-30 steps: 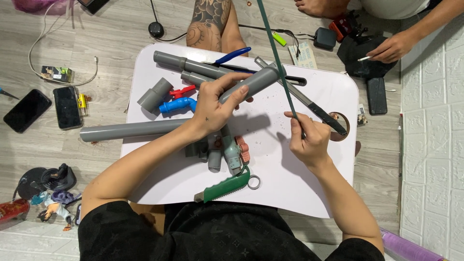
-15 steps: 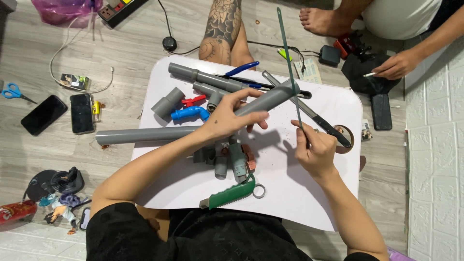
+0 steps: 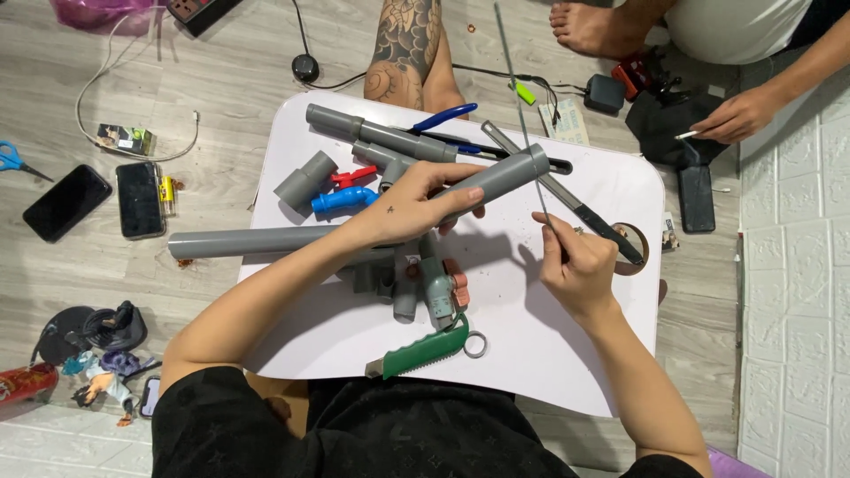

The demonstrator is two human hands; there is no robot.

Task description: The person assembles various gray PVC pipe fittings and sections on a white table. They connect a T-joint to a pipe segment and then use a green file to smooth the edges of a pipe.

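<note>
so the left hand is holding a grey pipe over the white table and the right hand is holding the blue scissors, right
Not quite. In the head view the left hand does grip the grey pipe over the white table, but the right hand holds a thin metal rod, not scissors. The blue scissors lie untouched on the floor, far to the left.

1. One white counter (image 3: 549,354) carried the work.
2. On the floor left of the counter lay two black phones (image 3: 66,202) (image 3: 140,199) and one pair of blue scissors (image 3: 13,159).
3. On the counter lay one long grey pipe (image 3: 252,241), one blue fitting (image 3: 341,199), one red fitting (image 3: 351,176) and one green-handled saw (image 3: 421,350).
4. Two hands, left (image 3: 403,212) and right (image 3: 575,265), worked above the counter.
</note>
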